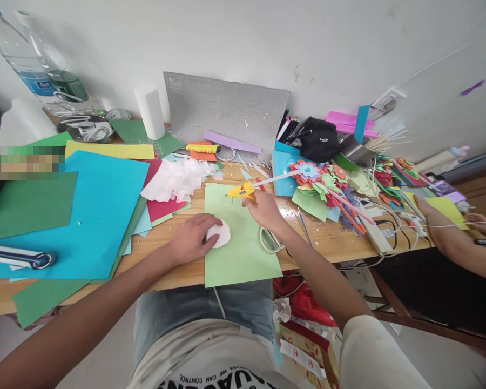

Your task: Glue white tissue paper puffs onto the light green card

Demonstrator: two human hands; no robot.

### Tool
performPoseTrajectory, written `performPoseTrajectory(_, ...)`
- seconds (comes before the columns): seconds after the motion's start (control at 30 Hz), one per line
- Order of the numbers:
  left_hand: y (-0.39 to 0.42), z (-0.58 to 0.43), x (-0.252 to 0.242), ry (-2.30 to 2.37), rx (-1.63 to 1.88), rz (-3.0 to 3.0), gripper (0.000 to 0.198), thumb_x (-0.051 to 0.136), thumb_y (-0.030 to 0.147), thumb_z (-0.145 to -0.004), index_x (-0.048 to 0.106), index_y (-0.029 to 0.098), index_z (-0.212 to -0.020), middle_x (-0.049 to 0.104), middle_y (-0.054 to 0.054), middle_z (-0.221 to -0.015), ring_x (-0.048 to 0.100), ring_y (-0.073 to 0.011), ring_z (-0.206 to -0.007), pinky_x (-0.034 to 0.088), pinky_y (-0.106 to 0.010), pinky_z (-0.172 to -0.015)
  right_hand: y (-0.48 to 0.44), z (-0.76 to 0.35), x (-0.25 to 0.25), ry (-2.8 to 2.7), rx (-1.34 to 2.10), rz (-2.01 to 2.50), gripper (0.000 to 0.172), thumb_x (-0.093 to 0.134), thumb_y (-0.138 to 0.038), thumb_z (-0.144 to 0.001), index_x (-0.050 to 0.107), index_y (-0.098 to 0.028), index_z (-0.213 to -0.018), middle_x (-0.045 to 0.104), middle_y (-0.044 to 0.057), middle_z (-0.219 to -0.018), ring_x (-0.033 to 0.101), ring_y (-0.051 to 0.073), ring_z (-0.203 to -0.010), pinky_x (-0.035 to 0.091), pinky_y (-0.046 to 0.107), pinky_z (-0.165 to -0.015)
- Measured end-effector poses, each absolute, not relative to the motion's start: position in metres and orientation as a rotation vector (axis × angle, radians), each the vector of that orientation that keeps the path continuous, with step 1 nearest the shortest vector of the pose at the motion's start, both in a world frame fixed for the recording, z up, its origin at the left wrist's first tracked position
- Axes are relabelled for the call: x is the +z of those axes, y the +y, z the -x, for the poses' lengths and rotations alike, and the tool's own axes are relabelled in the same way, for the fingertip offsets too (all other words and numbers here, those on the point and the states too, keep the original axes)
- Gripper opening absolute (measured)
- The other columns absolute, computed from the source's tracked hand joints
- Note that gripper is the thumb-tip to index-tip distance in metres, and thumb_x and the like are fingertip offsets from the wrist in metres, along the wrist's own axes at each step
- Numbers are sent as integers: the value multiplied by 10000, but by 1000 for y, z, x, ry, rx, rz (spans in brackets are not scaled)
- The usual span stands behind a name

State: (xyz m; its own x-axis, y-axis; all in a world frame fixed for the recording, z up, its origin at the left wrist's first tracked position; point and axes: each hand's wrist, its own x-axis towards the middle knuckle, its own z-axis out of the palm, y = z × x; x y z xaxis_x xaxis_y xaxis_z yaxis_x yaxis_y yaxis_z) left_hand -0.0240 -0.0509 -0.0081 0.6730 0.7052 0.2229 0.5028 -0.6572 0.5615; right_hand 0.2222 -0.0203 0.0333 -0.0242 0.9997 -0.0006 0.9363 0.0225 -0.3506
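Note:
My left hand [192, 236] lies on a light green paper sheet [238, 251], its fingers closed round a small white paper piece [221, 233]. My right hand [263, 208] grips a yellow glue gun [242, 190] with a glue stick at its back, the nozzle pointing left near the top of the green sheet. White-handled scissors [270, 240] lie just right of the sheet, under my right wrist.
Blue [93, 216] and green paper sheets cover the left of the wooden table. A grey cutting mat [227, 116] leans on the wall. Paper flowers [319, 181], a black pouch, a power strip [375, 232] and cables crowd the right. Another person's hands [433, 219] hold yellow paper far right.

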Motion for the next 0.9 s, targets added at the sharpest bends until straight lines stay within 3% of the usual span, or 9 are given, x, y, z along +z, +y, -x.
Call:
performPoseTrajectory(0.3, -50, 25, -11, 937, 583, -2442, 274, 489, 302, -922, 593, 215, -1161, 668, -83, -1191, 636, -265, -1081, 495, -407, -938, -12, -217, 33, -2038, 281, 2098, 303, 483, -375, -944, 670, -141, -994, 719, 125, -889, 650, 259, -829, 400, 303, -670)
performPoseTrajectory(0.53, -50, 24, -11, 948, 588, -2438, 270, 496, 303, -917, 599, 225, -1155, 670, -80, -1191, 638, -264, -1083, 500, -401, -934, 0, -219, 36, -2055, 380, 2008, 263, 482, -324, -935, 691, -165, -931, 730, 80, -889, 644, 211, -794, 401, 293, -703)
performPoseTrajectory(0.9, -51, 25, -8, 947, 575, -2438, 276, 485, 313, -927, 600, 211, -1156, 672, -88, -1189, 635, -272, -1084, 500, -417, -936, 4, -214, 36, -2076, 281, 2014, 272, 485, -340, -938, 667, -152, -1012, 728, 108, -939, 653, 231, -859, 395, 283, -688)
